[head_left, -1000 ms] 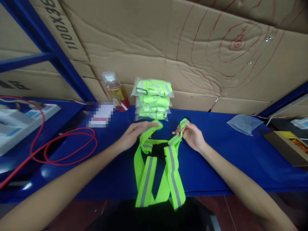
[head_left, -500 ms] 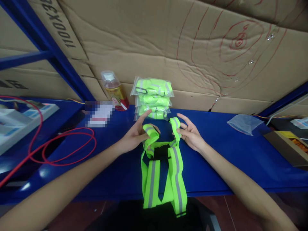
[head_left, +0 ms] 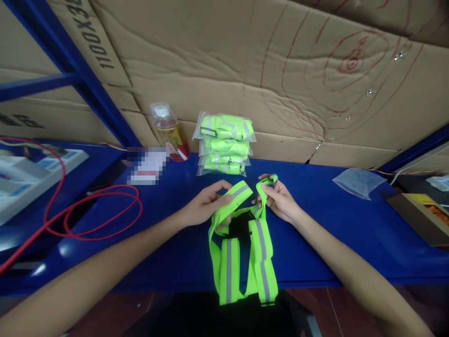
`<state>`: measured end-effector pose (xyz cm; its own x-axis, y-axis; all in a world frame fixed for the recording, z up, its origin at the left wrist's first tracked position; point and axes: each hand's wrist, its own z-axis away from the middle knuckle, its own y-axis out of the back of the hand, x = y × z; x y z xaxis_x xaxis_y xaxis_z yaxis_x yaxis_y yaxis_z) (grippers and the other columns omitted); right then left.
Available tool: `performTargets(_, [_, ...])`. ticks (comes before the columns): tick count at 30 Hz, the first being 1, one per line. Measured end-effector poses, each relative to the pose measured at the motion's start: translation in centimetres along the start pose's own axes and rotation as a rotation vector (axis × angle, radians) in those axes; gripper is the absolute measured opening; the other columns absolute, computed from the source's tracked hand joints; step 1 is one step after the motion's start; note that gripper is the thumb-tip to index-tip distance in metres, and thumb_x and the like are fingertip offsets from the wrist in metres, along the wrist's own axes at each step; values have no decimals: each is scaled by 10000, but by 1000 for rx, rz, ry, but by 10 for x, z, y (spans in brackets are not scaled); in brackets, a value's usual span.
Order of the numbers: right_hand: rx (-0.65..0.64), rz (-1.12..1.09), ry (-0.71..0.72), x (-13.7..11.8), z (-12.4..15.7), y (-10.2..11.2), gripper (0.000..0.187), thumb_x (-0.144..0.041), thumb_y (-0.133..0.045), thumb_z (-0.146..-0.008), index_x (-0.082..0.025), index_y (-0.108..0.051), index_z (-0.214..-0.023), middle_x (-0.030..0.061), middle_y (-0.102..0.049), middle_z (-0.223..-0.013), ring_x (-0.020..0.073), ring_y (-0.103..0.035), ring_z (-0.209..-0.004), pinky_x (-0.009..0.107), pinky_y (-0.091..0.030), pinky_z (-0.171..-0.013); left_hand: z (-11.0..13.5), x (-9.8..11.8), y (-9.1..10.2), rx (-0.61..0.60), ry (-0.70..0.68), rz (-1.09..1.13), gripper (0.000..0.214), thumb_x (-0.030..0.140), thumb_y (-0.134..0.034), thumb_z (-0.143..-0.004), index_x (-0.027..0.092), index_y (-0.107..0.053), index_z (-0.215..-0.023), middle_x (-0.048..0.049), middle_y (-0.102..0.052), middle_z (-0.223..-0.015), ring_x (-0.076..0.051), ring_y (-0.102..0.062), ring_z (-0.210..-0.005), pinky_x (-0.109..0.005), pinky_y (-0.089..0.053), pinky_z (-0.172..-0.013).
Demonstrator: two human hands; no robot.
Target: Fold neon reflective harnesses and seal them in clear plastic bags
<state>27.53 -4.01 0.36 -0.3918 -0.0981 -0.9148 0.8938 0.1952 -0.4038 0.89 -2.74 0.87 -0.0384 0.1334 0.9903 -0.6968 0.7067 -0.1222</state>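
The person's left hand (head_left: pixel 205 206) is curled around one upper strap of a neon-green reflective harness (head_left: pixel 245 243), thumb on top and fingers tucked beneath, so the strap with its grey stripe runs up and to the right out of the grip. The right hand (head_left: pixel 278 199) pinches the other upper strap between thumb and forefingers, its remaining fingers loosely bent, and the strap's end pokes out just above the fingertips. The two hands are near each other but apart, with the straps crossing the gap between them. The harness lies at the middle of the blue desk (head_left: pixel 333 238), its upper part raised in the hands and its two long striped bands running down over the near edge, where they hang free in front of the person's dark clothing. Behind the hands, against the cardboard wall (head_left: pixel 245 70) at the desk's far edge, stands a stack of bagged green harnesses (head_left: pixel 225 142) in clear plastic. Just to its left is a bottle (head_left: pixel 168 131) with a clear cap and a yellow and red label, tilted a little. A coil of red cable (head_left: pixel 101 213) lies toward the left end of the desk, and an empty clear plastic bag (head_left: pixel 356 181) lies toward the right end, well apart from the hands. A brown box (head_left: pixel 417 217) sits at the far right edge.
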Motion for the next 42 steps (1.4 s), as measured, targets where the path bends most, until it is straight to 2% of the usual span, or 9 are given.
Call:
performTargets(3, [-38,29,-37,-2,0,-4,395,-463,-911,-799,-261,-739,-1091,-14,-756,-740,176,-728,-619,280,-617,-598,-2,3,4,59,-59,-60,377,566,-714,-961,252,-564,-1105,15,-726,-619,-170,-626,-419,-230,-476,-404])
performTargets(6, [-72,62,-40,-4,0,-5,373,-530,-893,-806,-205,-789,-957,32,-771,-759,178,-721,-645,304,-625,-685,-5,6,10,156,-149,-131,390,527,-803,-900,218,-628,-1060,25,-684,-610,-151,-627,-459,-215,-465,-428])
performTargets(10, [-81,76,32,-2,-1,-2,331,-516,-908,-801,-215,-803,-893,-3,-731,-697,142,-673,-640,269,-578,-712,-9,9,17,297,-256,-220,355,468,-847,-864,183,-716,-1029,3,-696,-696,-134,-634,-522,-223,-494,-491])
performTargets(13, [-83,154,62,3,-1,2,317,-489,-911,-812,-226,-823,-966,-11,-746,-743,118,-649,-647,233,-526,-679,-8,10,19,269,-317,-356,304,436,-815,-901,181,-778,-1061,-52,-782,-883,-151,-690,-639,-234,-532,-565])
performTargets(17, [-94,203,61,5,-1,4,322,-485,-919,-808,-232,-826,-985,4,-780,-856,119,-662,-716,223,-498,-689,-8,7,21,152,-394,-561,268,379,-768,-955,171,-818,-1117,-87,-826,-1082,-219,-765,-945,-281,-597,-833])
performTargets(21, [-100,139,81,0,-1,3,326,-530,-890,-828,-247,-812,-969,-16,-738,-803,123,-629,-701,245,-488,-705,-13,-3,19,145,-376,-661,326,422,-732,-981,185,-817,-1189,-76,-827,-1156,-236,-776,-1018,-307,-590,-935])
performTargets(26, [-140,428,207,-2,2,-5,332,-541,-824,-889,-210,-812,-916,33,-750,-846,159,-630,-721,286,-490,-680,-21,-12,10,194,-317,-857,292,467,-700,-984,250,-842,-1118,-34,-834,-1106,-216,-770,-959,-269,-557,-817])
performTargets(32, [-220,657,426,-1,7,-18,284,-494,-748,-969,-215,-803,-980,94,-780,-1075,232,-704,-1030,399,-557,-950,-21,-11,6,262,-218,-1012,160,333,-723,-917,214,-820,-965,-23,-824,-979,-206,-740,-853,-261,-475,-722])
performTargets(42, [-304,994,560,5,2,-7,225,-386,-694,-1025,-199,-809,-1072,61,-794,-917,196,-700,-794,356,-552,-790,-17,-6,2,261,-188,-1014,371,384,-780,-840,229,-650,-1151,-26,-735,-1079,-239,-711,-957,-330,-501,-847])
